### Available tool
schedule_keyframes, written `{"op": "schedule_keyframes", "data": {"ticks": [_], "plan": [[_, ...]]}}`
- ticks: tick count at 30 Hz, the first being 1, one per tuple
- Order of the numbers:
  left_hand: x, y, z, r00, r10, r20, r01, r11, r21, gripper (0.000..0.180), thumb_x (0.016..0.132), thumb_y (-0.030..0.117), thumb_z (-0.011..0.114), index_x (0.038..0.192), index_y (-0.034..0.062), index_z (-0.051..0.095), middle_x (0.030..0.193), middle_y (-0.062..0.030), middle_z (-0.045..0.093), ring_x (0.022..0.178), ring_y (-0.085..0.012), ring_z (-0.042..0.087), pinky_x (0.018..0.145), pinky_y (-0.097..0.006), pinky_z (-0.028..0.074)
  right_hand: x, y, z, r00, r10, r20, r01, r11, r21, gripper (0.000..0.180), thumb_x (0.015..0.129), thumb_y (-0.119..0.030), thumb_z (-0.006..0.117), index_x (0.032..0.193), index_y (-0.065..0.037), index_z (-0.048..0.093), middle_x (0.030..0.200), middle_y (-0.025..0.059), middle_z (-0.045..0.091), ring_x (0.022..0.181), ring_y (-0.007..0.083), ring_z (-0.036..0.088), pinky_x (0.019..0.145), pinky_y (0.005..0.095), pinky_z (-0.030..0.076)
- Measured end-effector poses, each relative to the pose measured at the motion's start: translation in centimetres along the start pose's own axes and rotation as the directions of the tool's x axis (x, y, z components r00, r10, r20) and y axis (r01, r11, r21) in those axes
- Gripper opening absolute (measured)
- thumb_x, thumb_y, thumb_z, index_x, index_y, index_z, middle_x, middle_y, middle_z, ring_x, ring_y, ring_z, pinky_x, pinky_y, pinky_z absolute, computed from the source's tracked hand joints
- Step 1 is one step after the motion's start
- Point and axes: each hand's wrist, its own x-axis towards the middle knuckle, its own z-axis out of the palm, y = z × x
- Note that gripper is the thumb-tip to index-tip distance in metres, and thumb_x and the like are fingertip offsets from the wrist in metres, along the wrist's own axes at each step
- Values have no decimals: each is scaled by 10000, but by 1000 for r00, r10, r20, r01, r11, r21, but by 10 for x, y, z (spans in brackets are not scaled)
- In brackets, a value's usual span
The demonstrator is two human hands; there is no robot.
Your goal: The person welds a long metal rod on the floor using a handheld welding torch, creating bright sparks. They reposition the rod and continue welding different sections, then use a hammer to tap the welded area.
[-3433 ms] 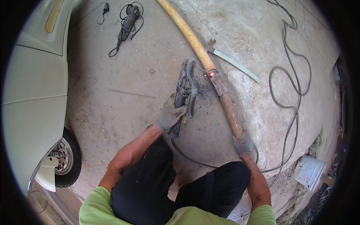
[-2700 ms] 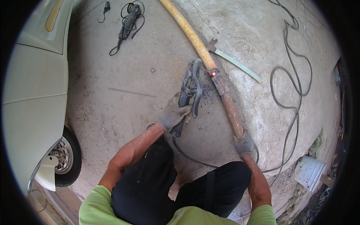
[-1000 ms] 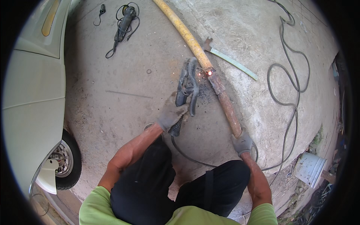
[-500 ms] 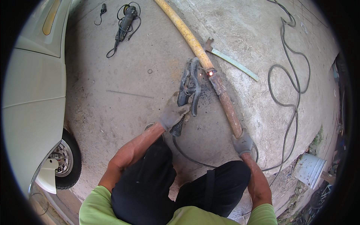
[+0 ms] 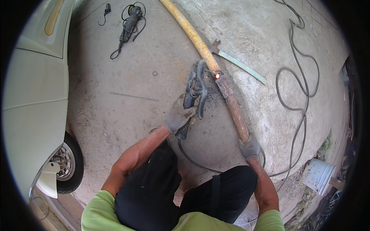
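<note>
My left hand (image 5: 180,114), in a grey glove, is closed round the handle of a black electrode holder (image 5: 200,82). The holder's jaws are beside a long pipe (image 5: 189,32), yellow in its far part and rusty brown toward me. At the joint between the two parts, a small bright glowing spot (image 5: 217,76) shows. A thin rod seems to run from the jaws to it. My right hand (image 5: 249,146), also gloved, is wrapped round the near end of the rusty part.
A hammer (image 5: 241,68) with a pale green handle lies right of the pipe. An angle grinder (image 5: 131,25) with its cord lies far left, and a thin rod (image 5: 133,96) nearer. A pale car (image 5: 36,88) stands at left. Looped cable (image 5: 304,90) and a white bucket (image 5: 318,175) are at right.
Both hands hold almost the same place. The glow at the pipe joint has shifted very slightly, and a small spark to its left is gone.
</note>
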Motion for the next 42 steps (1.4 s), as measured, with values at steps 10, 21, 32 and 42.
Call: {"op": "schedule_keyframes", "data": {"ticks": [10,21,32,42], "plan": [[0,-2,-5,997,71,1,-69,963,260,537,1027,110,749,1455,-48,465,981,-87,676,653,-185,676,604,-347,599,-3,-5,-2,1000,-7,-22,7,1000,22,492,844,-354,825,1187,-29,689,1005,292,774,959,502,760,828,573,593],[-3,-10,-13,995,96,12,-96,992,86,457,1032,139,747,1370,-44,501,932,-84,679,663,-164,701,572,-341,582,1,4,2,1000,-14,-23,13,999,-34,539,856,-376,817,1249,-35,677,1035,303,770,978,507,761,842,580,601],[-1,-9,-6,1000,13,-8,-13,999,47,565,1000,42,712,1486,-76,448,871,-101,679,615,-172,675,542,-340,568,0,4,1,1000,-19,-4,19,1000,-17,504,856,-350,794,1210,-9,686,978,307,770,935,516,764,824,583,603],[-1,-13,-6,1000,26,-15,-25,998,59,591,995,40,721,1504,-70,441,859,-85,672,582,-163,664,519,-337,569,0,3,1,999,-30,-16,29,1000,-11,474,858,-360,795,1174,-25,682,958,300,770,919,513,763,812,587,601]]}}
